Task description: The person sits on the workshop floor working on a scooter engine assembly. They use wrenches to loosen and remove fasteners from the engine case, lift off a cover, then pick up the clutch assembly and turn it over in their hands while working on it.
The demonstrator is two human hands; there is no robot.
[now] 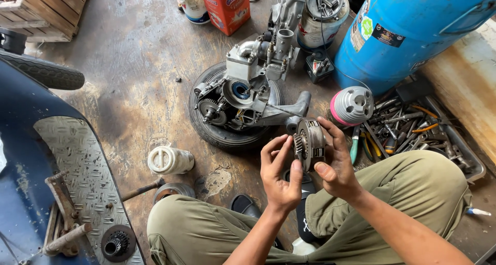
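Observation:
Both of my hands hold a round metal clutch assembly [309, 143] with a small toothed gear on its left face, just above my knees. My right hand [336, 164] grips its rim from the right. The fingers of my left hand [279, 174] pinch it at the gear side. Beyond it, a grey scooter engine case [248, 92] rests on a black tyre [217, 133] on the floor.
A metal tray of hand tools [465, 156] lies at the right, beside a blue gas cylinder [408, 32] and a finned grey cylinder head [352, 106]. A white plastic bottle [169, 160] lies left. A blue scooter body [46, 156] fills the left edge. Cans [227, 6] stand behind.

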